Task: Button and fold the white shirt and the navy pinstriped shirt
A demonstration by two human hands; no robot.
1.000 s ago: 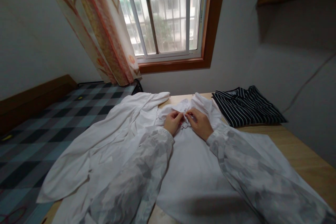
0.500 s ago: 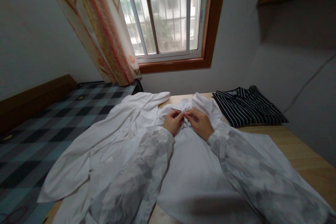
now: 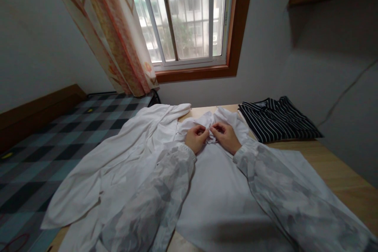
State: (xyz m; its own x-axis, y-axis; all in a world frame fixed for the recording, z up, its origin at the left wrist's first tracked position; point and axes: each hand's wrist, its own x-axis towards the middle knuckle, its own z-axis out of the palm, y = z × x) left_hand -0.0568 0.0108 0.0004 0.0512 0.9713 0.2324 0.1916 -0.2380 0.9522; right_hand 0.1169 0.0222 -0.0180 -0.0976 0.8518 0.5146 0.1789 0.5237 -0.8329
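Observation:
A white shirt [image 3: 217,185] lies spread on the table, its far end bunched up around my fingers. My left hand [image 3: 196,138] pinches the gathered white cloth with thumb and forefinger. Close beside it, my right hand [image 3: 226,137] grips the same cloth in a like pinch, the fingertips of both hands nearly meeting. Whatever small detail sits between the fingertips is too small to make out. Another white garment [image 3: 118,145], wrinkled, stretches along the left, partly under my left sleeve.
A folded black-and-white striped shirt [image 3: 279,120] lies at the table's far right. The wooden table [image 3: 333,165] shows along the right side. On the left stands a bed with a checked cover [image 3: 97,126]. A curtain [image 3: 118,39] hangs beside the window [image 3: 189,19].
Both hands stay at the bunched cloth. Their fingers have shifted slightly, with the fingertips a little lower and the knuckles more raised. The rest looks the same.

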